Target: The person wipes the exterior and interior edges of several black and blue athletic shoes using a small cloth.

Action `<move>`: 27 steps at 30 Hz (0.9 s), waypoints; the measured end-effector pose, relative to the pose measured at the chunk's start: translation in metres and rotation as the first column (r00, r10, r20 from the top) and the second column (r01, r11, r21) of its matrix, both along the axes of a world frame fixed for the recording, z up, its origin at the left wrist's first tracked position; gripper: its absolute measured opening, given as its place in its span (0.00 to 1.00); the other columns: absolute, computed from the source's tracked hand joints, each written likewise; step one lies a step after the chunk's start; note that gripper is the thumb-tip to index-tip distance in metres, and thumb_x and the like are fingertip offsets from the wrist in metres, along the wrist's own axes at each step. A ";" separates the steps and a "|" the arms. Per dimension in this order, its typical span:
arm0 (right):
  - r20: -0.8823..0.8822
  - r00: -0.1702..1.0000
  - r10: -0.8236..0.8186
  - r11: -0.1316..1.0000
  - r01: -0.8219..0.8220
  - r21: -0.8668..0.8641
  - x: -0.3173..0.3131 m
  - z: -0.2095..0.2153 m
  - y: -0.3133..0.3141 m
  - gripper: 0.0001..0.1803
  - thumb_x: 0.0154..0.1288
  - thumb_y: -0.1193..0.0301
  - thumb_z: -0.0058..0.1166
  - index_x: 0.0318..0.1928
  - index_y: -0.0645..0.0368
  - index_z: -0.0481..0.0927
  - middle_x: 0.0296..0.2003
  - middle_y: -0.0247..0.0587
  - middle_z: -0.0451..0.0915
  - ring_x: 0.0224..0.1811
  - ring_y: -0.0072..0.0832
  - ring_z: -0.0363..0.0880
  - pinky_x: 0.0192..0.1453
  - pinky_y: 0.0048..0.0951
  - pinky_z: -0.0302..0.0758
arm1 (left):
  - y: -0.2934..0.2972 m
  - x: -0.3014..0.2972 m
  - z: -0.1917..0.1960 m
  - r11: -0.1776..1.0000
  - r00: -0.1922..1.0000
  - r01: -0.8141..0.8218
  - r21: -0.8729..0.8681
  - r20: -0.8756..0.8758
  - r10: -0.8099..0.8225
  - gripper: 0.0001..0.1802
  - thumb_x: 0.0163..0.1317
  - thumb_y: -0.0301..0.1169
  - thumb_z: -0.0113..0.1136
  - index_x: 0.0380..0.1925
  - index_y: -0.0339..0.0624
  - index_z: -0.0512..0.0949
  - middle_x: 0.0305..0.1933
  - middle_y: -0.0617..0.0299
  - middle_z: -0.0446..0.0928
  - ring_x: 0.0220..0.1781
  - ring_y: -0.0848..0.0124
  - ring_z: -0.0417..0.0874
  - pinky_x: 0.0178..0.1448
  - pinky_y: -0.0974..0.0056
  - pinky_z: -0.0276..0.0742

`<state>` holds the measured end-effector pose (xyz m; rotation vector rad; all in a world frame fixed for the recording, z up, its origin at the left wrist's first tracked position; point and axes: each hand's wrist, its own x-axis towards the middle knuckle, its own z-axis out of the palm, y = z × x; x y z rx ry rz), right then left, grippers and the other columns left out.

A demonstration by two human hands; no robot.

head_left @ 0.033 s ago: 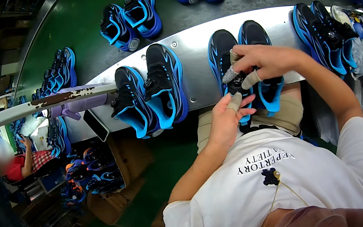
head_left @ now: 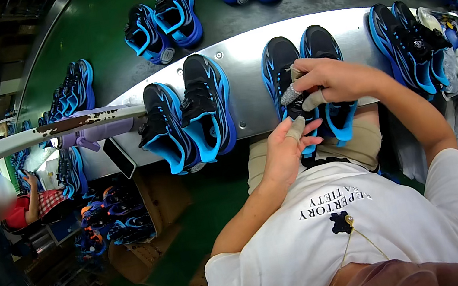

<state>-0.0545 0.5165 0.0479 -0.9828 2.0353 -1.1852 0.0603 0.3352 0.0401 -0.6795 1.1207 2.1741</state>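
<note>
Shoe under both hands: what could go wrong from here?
1. The shoe has its heel past the near edge of the metal bench; a downward push from the left hand or right hand might tip it.
2. The right hand crosses over the neighbouring shoe and could nudge it.
3. The phone lies at the bench's edge; a bump could drop it.

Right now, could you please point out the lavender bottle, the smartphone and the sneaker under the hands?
Lavender bottle (head_left: 115,128), head view: its side wall.
Smartphone (head_left: 119,157), head view: dark screen.
Handled sneaker (head_left: 280,60), head view: black forefoot.
</note>
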 end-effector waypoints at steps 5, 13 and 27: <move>-0.224 0.943 -0.246 0.967 0.255 0.013 0.029 -0.009 -0.012 0.20 0.51 0.66 0.67 0.42 0.63 0.77 0.38 0.44 0.70 0.33 0.39 0.74 0.37 0.35 0.71 | -0.002 -0.002 -0.006 0.999 0.999 0.037 -0.009 0.018 -0.037 0.15 0.72 0.28 0.45 0.52 0.30 0.71 0.51 0.52 0.76 0.53 0.63 0.81 0.43 0.69 0.81; -0.046 0.983 -0.179 0.977 0.183 0.109 0.012 -0.004 -0.020 0.21 0.51 0.65 0.68 0.41 0.65 0.76 0.33 0.43 0.67 0.29 0.33 0.73 0.33 0.32 0.70 | -0.002 -0.006 0.000 0.998 0.998 0.061 -0.024 -0.018 -0.062 0.17 0.71 0.28 0.44 0.55 0.28 0.70 0.56 0.51 0.73 0.54 0.58 0.80 0.35 0.67 0.82; -0.024 0.998 -0.058 0.993 0.060 0.098 0.010 0.013 -0.009 0.17 0.52 0.77 0.56 0.45 0.65 0.77 0.37 0.47 0.71 0.38 0.41 0.73 0.43 0.34 0.71 | -0.011 -0.004 -0.011 0.997 1.000 0.000 0.072 -0.002 0.000 0.15 0.69 0.26 0.46 0.51 0.27 0.72 0.52 0.49 0.75 0.53 0.56 0.81 0.33 0.67 0.85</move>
